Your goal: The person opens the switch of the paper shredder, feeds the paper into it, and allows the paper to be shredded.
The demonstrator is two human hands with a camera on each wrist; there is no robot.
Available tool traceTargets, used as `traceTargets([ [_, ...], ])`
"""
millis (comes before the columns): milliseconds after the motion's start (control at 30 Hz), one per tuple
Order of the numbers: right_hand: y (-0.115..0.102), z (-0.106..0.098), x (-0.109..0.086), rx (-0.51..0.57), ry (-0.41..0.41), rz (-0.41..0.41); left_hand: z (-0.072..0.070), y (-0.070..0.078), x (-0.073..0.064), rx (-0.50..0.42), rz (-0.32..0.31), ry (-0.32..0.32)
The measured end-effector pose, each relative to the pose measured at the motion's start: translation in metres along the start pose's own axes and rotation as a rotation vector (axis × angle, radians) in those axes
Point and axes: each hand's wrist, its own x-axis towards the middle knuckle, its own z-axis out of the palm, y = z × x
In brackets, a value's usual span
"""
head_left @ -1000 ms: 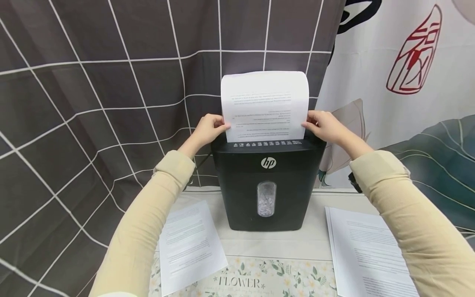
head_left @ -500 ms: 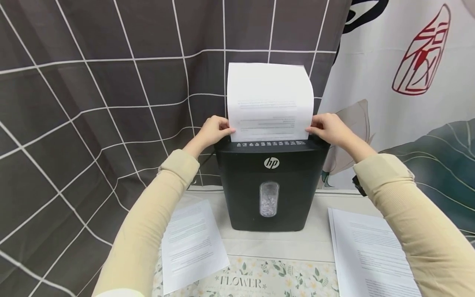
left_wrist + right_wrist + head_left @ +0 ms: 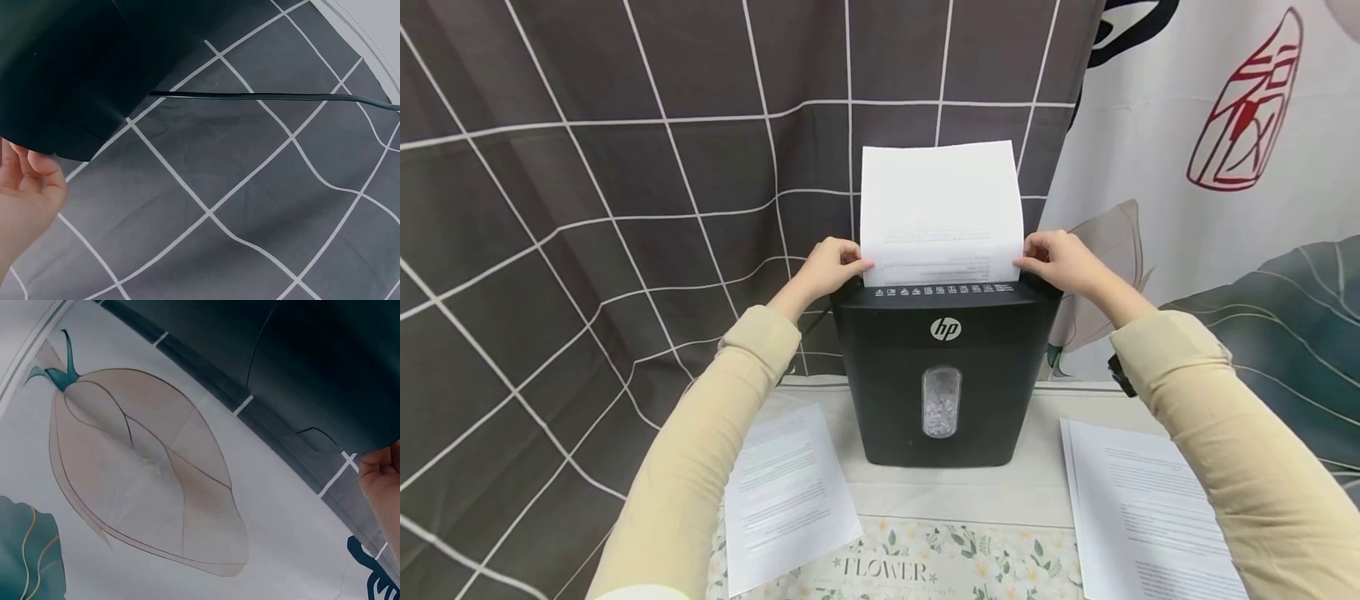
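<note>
A printed sheet of paper [image 3: 942, 200] stands upright in the top slot of a black HP paper shredder [image 3: 883, 383]. My left hand [image 3: 833, 265] pinches its left edge between thumb and fingers, low down near the slot. On the opposite edge, my right hand [image 3: 1060, 260] holds the sheet the same way. Through the shredder's window [image 3: 941, 403] white paper bits show. In the left wrist view, the left hand [image 3: 28, 194] is seen beside the shredder's dark side, its fingertips partly hidden. Only part of the right hand [image 3: 384, 478] appears in the right wrist view.
One printed page [image 3: 790, 500] lies on the table left of the shredder, and a stack of printed pages [image 3: 1142, 508] lies to the right. A dark grid curtain [image 3: 625, 167] hangs close behind. A black power cord [image 3: 250, 97] runs out from the shredder's side.
The sheet's top edge, curled forward before, now stands straighter, and less of its printed part shows above the slot. Both hands keep their hold at the edges.
</note>
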Motion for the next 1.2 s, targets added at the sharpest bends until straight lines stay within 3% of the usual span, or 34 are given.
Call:
traceTargets([
  [1200,-0.008,-0.01,0.0,0.011,-0.058,0.054,0.0,0.005,-0.003,0.017,-0.037,0.068],
])
